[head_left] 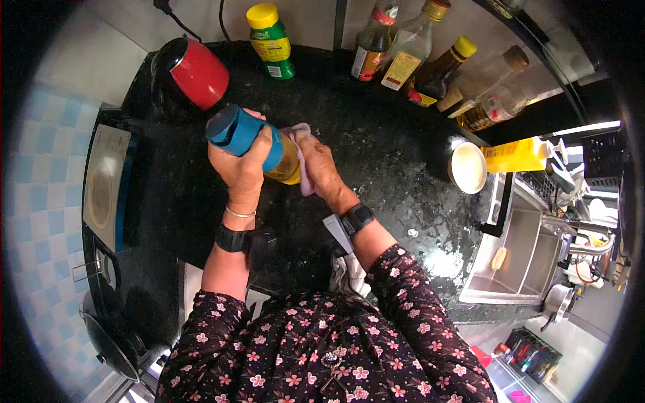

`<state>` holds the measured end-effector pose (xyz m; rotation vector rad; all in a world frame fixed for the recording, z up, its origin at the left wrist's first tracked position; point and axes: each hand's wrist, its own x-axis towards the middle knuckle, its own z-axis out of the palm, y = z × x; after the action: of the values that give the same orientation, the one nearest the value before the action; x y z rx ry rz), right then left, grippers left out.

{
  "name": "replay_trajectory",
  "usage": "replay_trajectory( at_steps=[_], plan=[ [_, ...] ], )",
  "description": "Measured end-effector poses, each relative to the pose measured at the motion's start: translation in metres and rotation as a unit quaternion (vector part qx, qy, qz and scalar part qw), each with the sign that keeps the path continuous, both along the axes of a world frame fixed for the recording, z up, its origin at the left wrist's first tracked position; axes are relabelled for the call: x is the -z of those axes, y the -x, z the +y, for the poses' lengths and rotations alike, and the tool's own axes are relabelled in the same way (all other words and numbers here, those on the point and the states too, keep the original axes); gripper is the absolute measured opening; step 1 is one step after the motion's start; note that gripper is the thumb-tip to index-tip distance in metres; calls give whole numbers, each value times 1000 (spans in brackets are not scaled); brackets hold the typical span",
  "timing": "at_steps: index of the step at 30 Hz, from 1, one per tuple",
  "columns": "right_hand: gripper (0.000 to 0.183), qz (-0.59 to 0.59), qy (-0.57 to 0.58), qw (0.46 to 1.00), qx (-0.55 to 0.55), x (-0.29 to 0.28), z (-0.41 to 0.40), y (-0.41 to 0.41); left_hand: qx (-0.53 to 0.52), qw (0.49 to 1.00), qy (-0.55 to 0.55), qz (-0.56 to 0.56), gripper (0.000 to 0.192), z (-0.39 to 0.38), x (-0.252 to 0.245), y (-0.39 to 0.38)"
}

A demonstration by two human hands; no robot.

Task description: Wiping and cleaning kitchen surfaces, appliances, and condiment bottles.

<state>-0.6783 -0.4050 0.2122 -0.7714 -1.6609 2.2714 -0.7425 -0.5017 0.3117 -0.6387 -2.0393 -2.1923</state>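
Observation:
My left hand (242, 163) grips a jar (284, 162) around its blue wrap, with the jar tilted over the dark countertop (302, 231). Its lower part is see-through with brownish contents, and yellow shows at the end. A pale pink cloth (306, 174) is pressed against that end by my right hand (325, 169). The fingers behind the jar are partly hidden.
Behind my hands stand a red kettle (201, 75), a green bottle with a yellow cap (272, 48) and several sauce and oil bottles (403, 55). At right are a white bowl (468, 169), a yellow pump bottle (514, 155) and a steel sink (519, 242).

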Motion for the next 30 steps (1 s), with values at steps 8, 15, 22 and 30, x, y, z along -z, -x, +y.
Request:
replay_trajectory(
  at_steps=[8,15,22,30],
  plan=[
    [39,53,382,920,67,-26,-12,-37,70,993,-86,-43,27,-6,-32,3],
    [39,-4,253,963,97,-21,-17,-52,94,987,-120,-59,27,0,-39,-1],
    [42,-168,-280,945,24,-87,23,-62,102,990,-97,-19,26,-7,-37,0],
    [35,162,-426,889,44,-70,15,-42,73,995,-30,-53,34,24,-18,-13]
  ],
)
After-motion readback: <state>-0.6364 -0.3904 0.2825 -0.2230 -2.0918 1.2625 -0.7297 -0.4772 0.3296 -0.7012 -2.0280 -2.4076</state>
